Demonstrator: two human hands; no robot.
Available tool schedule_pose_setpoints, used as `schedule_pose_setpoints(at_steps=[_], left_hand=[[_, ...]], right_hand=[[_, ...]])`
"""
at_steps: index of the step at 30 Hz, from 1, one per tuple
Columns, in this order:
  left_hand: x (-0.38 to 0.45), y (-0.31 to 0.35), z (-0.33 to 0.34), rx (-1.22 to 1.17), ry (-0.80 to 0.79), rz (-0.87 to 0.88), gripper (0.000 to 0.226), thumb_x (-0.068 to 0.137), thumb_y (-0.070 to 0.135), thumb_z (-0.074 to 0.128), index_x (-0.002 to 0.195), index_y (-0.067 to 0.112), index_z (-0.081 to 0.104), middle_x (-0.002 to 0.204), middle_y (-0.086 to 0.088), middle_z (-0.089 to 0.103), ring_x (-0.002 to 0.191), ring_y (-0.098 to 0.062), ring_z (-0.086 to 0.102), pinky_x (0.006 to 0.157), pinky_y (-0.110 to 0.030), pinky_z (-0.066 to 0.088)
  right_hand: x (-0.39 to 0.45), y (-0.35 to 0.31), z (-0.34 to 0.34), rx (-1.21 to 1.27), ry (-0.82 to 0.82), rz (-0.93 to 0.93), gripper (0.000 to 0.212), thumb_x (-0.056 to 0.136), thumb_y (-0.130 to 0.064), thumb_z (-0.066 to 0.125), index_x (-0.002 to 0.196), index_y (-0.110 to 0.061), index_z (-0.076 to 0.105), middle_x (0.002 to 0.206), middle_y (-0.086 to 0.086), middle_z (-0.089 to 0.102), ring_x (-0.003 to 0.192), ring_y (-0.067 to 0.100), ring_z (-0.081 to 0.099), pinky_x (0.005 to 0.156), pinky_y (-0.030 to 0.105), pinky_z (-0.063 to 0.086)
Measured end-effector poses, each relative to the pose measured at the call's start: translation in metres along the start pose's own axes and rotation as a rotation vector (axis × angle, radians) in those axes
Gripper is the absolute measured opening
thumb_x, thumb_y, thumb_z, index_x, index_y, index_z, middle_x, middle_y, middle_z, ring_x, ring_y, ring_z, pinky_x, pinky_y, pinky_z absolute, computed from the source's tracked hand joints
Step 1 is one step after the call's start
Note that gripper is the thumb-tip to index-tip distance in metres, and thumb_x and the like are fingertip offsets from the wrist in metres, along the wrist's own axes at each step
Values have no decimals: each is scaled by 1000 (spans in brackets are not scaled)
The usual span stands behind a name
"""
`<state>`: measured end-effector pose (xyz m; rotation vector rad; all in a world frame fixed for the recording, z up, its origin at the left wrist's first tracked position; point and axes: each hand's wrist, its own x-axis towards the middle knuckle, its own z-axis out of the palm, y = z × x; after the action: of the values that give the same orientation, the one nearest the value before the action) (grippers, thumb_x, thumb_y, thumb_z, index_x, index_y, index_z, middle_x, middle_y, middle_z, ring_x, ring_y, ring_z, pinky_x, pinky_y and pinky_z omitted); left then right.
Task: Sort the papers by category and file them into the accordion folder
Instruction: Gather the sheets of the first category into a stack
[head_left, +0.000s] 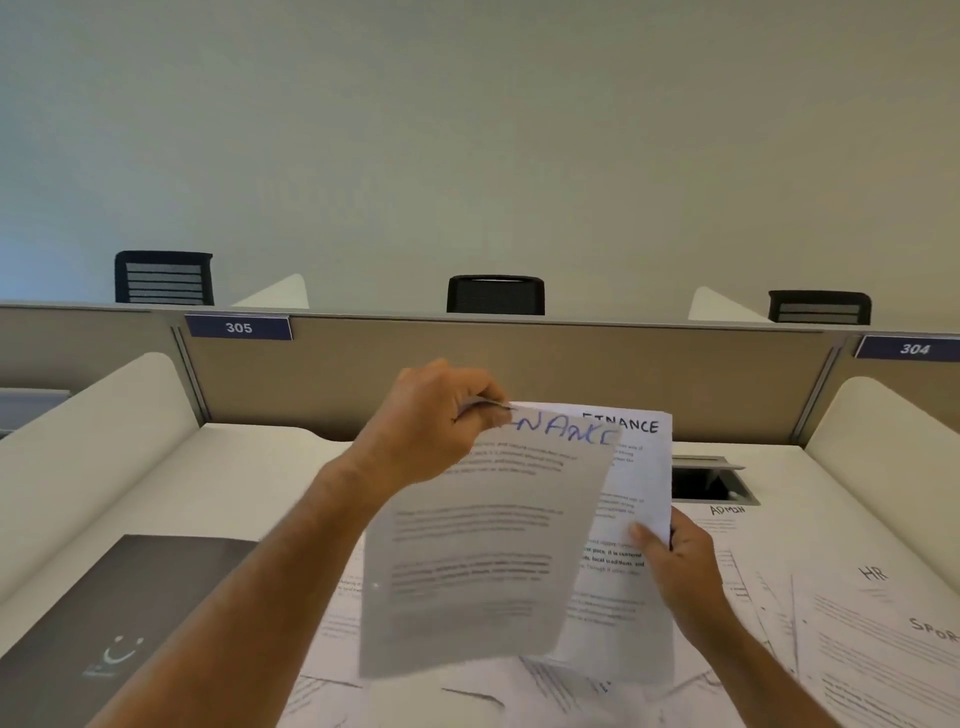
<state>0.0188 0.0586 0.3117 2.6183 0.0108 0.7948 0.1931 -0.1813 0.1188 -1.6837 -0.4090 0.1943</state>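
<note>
Thin matt paper sheets (483, 551) — the front one blurred — over more paper (857, 639) on a smooth white desk (249, 467). The grey folder (130, 613) looks matt; the divider (519, 364) cloth-like — metal-edged.

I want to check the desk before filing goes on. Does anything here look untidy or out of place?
Yes. The loose papers on the desk lie overlapping at different angles, with ADMIN, HR and a cut-off "SPOR" heading mixed together. The two FINANCE sheets, one in the left hand and one in the right hand, look intact.

Three black chairs (495, 295) behind beige partition (467, 374), signs 305 (239, 328), 304 (914, 348)
</note>
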Motion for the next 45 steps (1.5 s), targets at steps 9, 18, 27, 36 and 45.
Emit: schedule_pose_setpoints(at_steps=[9,18,27,36,45], left_hand=[[-6,-12,47,133,120,-176,8,89,40,67,82,36,65,108,20,63,103,-5,55,102,-38,30],[-17,-12,66,157,326,-133,7,87,28,70,82,24,71,82,12,68,70,-9,55,77,-43,50],[-49,-28,88,-362,453,-555,103,64,56,85,147,32,29,147,7,44,129,-12,45,103,-39,41],[-76,-24,135,-699,382,-532,27,84,39,65,107,34,53,96,18,69,86,-10,72,58,-23,59],[-97,-40,160,-635,287,-626,25,91,28,69,108,31,50,103,7,67,82,-15,72,58,-20,58]], right_hand=[[-22,-29,23,284,-387,82,20,85,-29,72,103,-21,74,105,18,75,91,43,73,72,51,62],[-22,-24,29,370,-386,175,54,86,-67,54,117,-25,69,112,18,73,99,45,71,76,52,61],[-26,-18,24,217,-275,10,21,94,-22,63,115,-24,67,110,5,76,95,32,75,79,52,62],[-21,-16,26,214,-184,-38,35,86,-27,71,119,-23,61,106,0,75,93,29,74,70,43,63],[-23,11,33,165,-163,89,32,95,-5,61,117,-28,56,105,0,74,94,22,74,74,40,63]])
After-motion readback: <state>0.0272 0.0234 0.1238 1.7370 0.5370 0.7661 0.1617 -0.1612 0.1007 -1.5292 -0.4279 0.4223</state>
